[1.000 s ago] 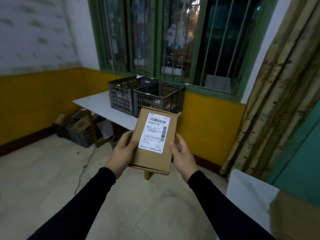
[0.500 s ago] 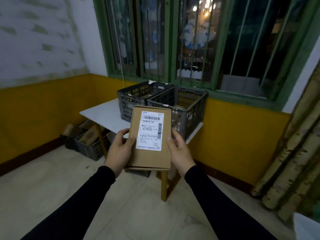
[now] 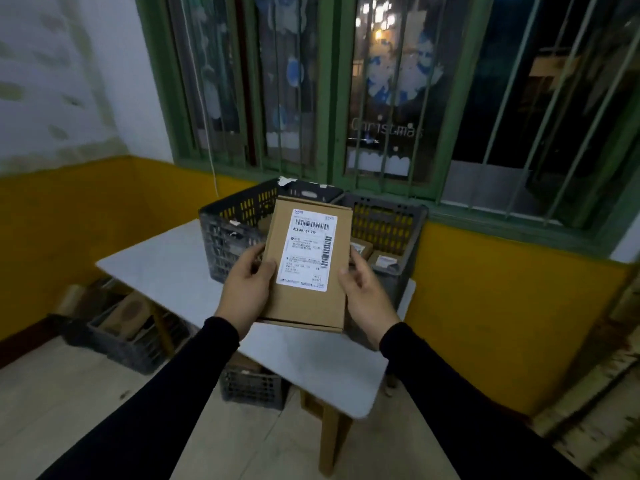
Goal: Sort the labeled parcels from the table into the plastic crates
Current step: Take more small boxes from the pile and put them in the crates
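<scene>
Parcel: flat brown cardboard box with a white barcode label (image 3: 308, 265), held up in the air over the near edge of the bench, label facing the person, likely so it can be read before choosing a crate.
Left hand (image 3: 246, 289): fingers curled round the box's left edge, thumb on its face.
Right hand (image 3: 364, 296): fingers gripping the right edge.
Crates: left dark slatted plastic crate (image 3: 239, 223) and right dark plastic crate (image 3: 388, 230) stand touching, just behind the box; the right one already holds small labelled boxes (image 3: 381, 261).
Bench: white tabletop (image 3: 166, 268) carries both crates.
Obstruction: the raised box hides most of the crate interiors.
Below: more crates with cardboard (image 3: 121, 327) on the floor.
</scene>
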`<state>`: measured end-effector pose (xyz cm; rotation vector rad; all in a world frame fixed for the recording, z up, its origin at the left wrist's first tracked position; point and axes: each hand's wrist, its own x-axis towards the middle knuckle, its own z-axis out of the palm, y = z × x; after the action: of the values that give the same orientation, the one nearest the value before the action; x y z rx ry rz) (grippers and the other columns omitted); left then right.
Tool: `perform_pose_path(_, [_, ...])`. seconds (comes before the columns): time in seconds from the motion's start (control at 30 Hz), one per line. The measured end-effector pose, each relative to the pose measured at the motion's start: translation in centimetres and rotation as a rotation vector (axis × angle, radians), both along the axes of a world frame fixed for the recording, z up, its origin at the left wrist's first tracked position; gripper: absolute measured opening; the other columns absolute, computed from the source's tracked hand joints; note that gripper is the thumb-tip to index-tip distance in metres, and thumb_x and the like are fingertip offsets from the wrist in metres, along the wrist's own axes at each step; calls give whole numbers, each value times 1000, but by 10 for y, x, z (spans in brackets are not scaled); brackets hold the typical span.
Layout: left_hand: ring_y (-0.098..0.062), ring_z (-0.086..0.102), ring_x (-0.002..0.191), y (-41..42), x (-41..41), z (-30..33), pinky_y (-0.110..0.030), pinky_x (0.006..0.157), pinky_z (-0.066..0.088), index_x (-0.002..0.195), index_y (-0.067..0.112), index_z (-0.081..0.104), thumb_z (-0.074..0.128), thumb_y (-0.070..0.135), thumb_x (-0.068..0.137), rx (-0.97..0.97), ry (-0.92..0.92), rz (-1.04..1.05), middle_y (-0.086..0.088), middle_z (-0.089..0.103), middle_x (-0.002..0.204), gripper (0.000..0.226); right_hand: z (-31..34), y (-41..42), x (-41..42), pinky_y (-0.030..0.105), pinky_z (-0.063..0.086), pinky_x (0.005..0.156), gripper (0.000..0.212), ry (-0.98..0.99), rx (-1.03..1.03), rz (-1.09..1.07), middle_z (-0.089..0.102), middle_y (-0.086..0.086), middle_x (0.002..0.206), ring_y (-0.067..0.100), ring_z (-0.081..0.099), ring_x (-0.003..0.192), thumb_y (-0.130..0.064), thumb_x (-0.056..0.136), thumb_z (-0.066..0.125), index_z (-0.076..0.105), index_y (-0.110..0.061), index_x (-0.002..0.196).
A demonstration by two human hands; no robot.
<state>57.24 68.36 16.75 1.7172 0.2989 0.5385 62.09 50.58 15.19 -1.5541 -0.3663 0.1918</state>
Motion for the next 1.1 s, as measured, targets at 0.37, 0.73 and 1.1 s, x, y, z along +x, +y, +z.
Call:
perform_pose_path(0.37, [1,58,83,44,229,10,-16,63,44,137,22,49,45,21,103,-45,75,-300,7,63,108,34,14,35,163,10,54,73,38,54,-110,-269,59,-15,124,-6,59,98,-23,106,40,36,-42,139])
perform_pose_path(0.73, [-20,59,110,16,401,-11,-35,95,48,133,20,50,46,17,101,264,304,-554,2,61,126,33,-17,-4,340,37,51,99,35,113,-326,-392,55,-1,135,18,59,108,-24,104,41,48,-36,136])
perform_pose_path(1.1, [-26,66,99,-13,538,-92,-39,77,58,129,18,54,53,21,96,391,640,-704,-5,67,115,34,-92,-14,466,43,40,109,46,508,-691,-465,47,23,142,38,46,130,-19,99,40,45,1,140])
